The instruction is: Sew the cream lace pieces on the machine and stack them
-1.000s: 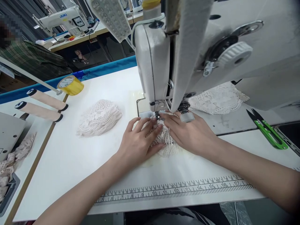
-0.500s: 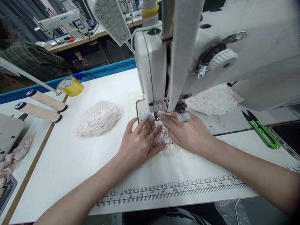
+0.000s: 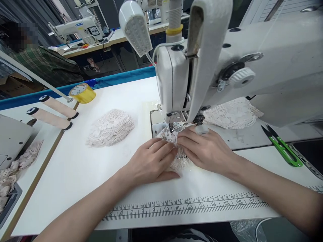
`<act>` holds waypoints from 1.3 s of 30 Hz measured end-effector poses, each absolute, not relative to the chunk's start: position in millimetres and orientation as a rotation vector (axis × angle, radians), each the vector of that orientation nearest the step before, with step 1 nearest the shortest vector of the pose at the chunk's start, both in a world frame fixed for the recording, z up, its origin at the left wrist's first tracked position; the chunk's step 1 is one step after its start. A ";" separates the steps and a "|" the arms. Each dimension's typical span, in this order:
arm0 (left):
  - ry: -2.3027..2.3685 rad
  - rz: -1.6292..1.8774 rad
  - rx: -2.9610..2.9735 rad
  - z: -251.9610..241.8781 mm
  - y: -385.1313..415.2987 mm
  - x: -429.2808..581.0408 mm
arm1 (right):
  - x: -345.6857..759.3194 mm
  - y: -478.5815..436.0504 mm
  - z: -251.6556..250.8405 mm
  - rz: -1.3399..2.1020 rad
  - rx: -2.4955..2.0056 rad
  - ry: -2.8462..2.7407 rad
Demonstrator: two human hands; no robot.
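A white lace piece lies under the presser foot of the sewing machine. At its left edge, my left hand has its fingers bent together on the lace, with the thumb stretched out along the table. My right hand presses and grips the lace from the right, fingers close together beside the needle area. Part of the lace is hidden beneath both hands. A stack of similar lace pieces rests on the table to the left. More lace lies behind the machine head at right.
Green thread snips and a phone lie at the right. Two thread cones and a yellow tape roll are at the left. A printed ruler runs along the front edge. A person sits beyond the blue-edged table.
My left hand has drawn back towards me from the presser foot, its spread fingers now bent together. More lace shows at the foot. The camera view has shifted slightly.
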State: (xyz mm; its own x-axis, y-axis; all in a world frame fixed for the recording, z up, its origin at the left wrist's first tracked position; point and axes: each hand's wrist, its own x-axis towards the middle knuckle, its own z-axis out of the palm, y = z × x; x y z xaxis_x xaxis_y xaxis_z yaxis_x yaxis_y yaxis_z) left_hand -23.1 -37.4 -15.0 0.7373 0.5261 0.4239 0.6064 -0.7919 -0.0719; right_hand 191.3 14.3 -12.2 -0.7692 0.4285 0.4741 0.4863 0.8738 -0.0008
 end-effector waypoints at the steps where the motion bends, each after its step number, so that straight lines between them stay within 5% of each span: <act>1: -0.868 -0.573 -2.733 -14.7 -37.6 -23.7 | 191.9 14.0 -10.7 -0.147 -0.639 -2.560; 10: -1.278 -0.904 -2.738 -19.3 -39.5 -14.8 | 193.3 12.8 -11.0 -0.115 -0.629 -2.605; 20: -1.121 -0.489 -2.621 -21.8 -47.7 -17.9 | 193.5 8.7 -7.5 -0.201 -0.489 -2.589; 39: -1.116 -0.501 -2.576 -22.4 -40.9 -17.1 | 193.0 13.1 -8.1 -0.238 -0.481 -2.563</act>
